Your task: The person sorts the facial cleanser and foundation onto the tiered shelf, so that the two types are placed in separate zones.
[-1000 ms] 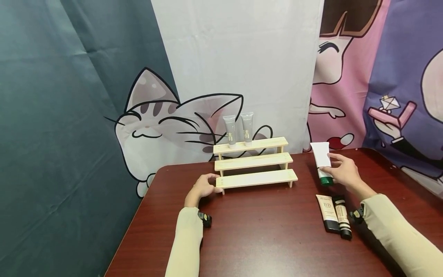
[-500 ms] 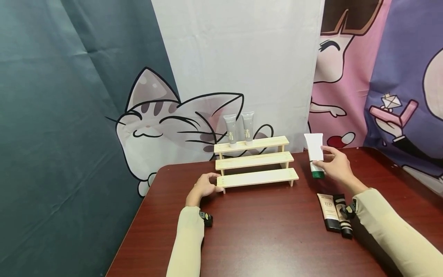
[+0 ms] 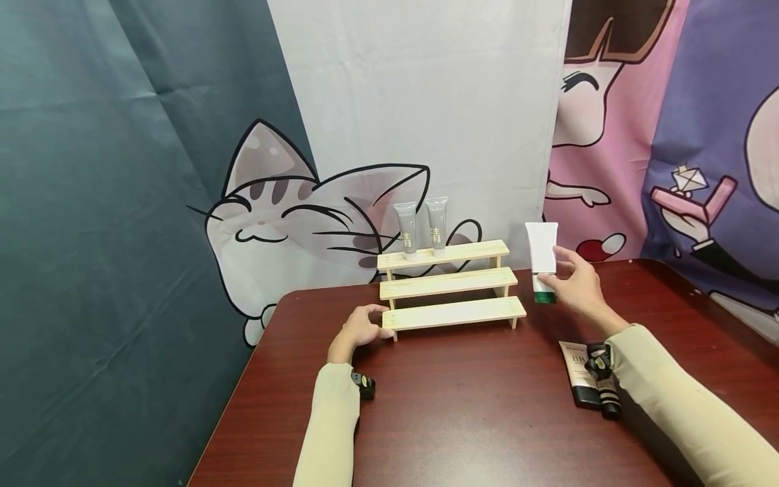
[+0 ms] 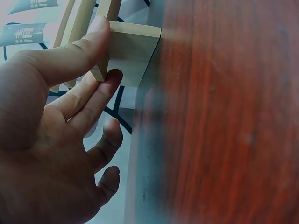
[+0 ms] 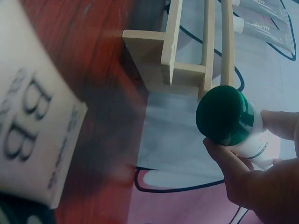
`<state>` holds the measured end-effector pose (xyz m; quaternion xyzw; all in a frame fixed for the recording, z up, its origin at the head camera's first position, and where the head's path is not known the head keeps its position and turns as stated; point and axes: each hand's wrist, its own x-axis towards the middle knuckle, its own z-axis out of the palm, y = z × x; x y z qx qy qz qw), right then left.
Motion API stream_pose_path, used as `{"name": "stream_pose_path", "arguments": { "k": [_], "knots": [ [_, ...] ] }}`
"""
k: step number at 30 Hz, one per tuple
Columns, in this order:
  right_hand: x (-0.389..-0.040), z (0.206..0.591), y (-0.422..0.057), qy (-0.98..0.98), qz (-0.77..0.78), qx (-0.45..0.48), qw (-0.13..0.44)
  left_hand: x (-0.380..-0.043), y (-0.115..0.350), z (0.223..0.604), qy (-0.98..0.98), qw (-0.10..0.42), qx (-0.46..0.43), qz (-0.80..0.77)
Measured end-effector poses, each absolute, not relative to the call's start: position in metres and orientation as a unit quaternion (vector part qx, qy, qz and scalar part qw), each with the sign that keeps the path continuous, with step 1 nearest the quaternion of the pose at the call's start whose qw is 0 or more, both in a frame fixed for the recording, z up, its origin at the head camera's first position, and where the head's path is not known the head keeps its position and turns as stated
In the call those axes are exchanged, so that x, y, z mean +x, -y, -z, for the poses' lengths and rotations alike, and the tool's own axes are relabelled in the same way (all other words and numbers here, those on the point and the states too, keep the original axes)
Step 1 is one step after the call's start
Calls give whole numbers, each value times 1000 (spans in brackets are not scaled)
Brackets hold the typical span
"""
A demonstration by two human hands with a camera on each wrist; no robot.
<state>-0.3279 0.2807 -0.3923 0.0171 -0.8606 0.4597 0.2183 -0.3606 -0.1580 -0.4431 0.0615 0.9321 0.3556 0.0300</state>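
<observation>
White tube (image 3: 541, 249) hangs cap-down, we've got it pinched in our right hand (image 3: 578, 284), and our left hand (image 3: 359, 329) grips the wooden rack (image 3: 455, 313) by its bottom step.

Head view bright, soft glare on table (image 3: 462, 433); wrist views dimmer, hazy.

Beige tube (image 5: 39, 109): "BB"; grey tubes (image 3: 437, 226): "清".

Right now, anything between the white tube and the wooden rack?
Nothing visible. The green-capped white tube, in the right hand, is just right of the three-tier wooden rack; both grey tubes stand up top, toward its left.
</observation>
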Motion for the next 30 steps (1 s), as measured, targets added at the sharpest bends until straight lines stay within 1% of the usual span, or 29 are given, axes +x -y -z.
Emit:
{"name": "stream_pose_path", "arguments": {
  "k": [10,30],
  "knots": [
    [-341,389,-264,848,-459,56,257,-362,157,446,-927,34,68,-368],
    [-357,380,-227,805,-526,109,250,-363,159,444,-935,34,64,-348]
  ]
}}
